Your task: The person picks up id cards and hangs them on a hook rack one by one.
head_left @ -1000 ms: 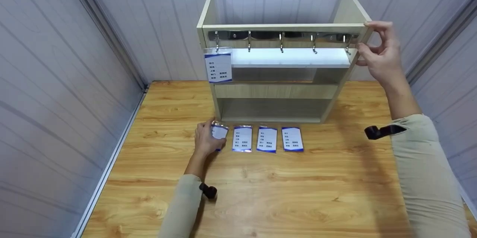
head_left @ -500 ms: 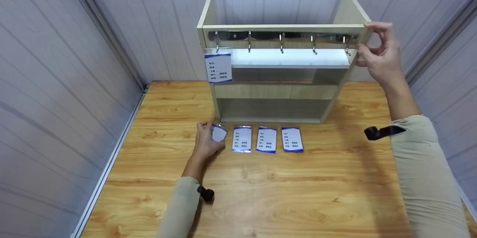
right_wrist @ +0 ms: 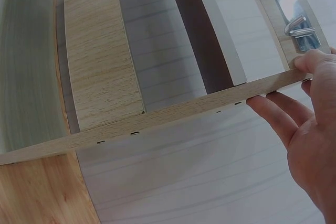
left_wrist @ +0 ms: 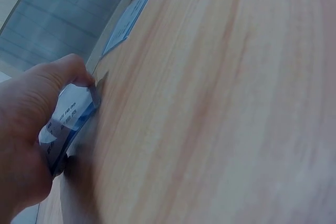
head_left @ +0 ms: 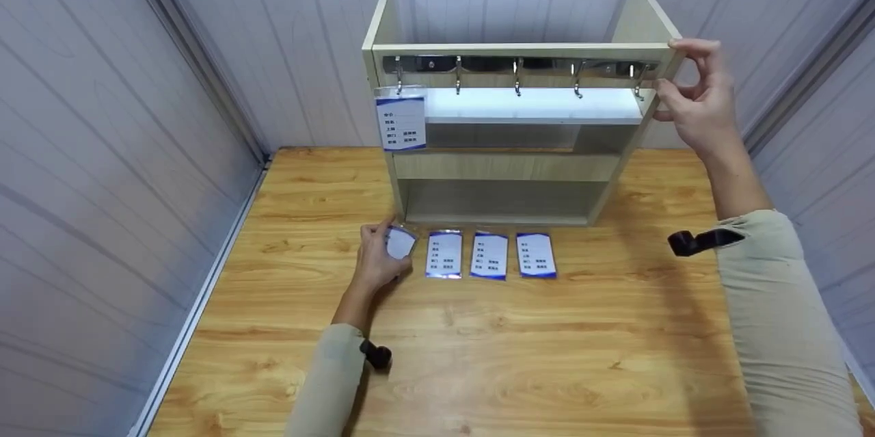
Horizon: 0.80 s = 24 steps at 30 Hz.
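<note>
A thin white-and-blue card in a clear plastic sleeve [head_left: 400, 243], left of centre in the frame, is bent between the fingers and thumb of a person's left hand [head_left: 376, 260]. The card could spring flat and slip away if that grip loosens, since the sleeve looks slick and the bend seems to put it under tension. A sideways sweep might also disturb the nearest of three matching cards lying flat in a row to its right: first [head_left: 444, 255], second [head_left: 489, 256] and third [head_left: 536, 256]. A hard pull by the right hand [head_left: 704, 102] could rock the pale wood-grain shelf unit [head_left: 506, 168] and set swinging the matching card hung at its upper left [head_left: 402, 124], on the leftmost silver hook [head_left: 399, 74].

The left hand is partly closed, clamped on the bent card just above the wood-grain surface [head_left: 519, 355]; whether the card's lower edge touches it is unclear. The right hand, at upper right, grips the unit's side panel near its top corner, thumb at the front, fingers on the outer side.
</note>
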### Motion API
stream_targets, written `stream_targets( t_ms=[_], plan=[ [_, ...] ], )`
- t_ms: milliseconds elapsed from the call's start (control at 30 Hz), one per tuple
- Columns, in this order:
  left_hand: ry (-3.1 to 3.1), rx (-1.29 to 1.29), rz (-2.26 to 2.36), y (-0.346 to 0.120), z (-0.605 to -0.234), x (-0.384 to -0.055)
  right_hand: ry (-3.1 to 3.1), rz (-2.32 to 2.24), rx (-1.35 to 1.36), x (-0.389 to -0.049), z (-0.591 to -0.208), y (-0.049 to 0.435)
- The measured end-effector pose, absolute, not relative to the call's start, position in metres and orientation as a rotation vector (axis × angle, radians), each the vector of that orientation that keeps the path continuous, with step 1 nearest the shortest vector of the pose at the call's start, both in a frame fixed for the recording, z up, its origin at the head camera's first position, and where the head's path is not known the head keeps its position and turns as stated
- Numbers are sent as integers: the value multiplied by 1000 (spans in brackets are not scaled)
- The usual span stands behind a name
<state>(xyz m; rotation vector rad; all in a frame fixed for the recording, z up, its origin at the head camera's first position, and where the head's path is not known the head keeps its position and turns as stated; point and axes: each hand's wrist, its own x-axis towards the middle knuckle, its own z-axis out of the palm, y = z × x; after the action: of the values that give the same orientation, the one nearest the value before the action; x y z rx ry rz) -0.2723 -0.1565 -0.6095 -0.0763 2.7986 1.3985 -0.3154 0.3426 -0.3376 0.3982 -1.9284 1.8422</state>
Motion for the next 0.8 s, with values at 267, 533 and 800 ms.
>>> stream_targets(
  t_ms=[267,533,800],
  plan=[
    [2811,-48,1409,-160,-616,-273,-1941,1826,401,-316,-338,342],
    [2889,49,1361,-165,-637,-282,-1948,1832,387,-316,-337,342],
    [2896,172,1453,-167,-633,-281,-1934,1831,392,-316,-337,342]
  ],
)
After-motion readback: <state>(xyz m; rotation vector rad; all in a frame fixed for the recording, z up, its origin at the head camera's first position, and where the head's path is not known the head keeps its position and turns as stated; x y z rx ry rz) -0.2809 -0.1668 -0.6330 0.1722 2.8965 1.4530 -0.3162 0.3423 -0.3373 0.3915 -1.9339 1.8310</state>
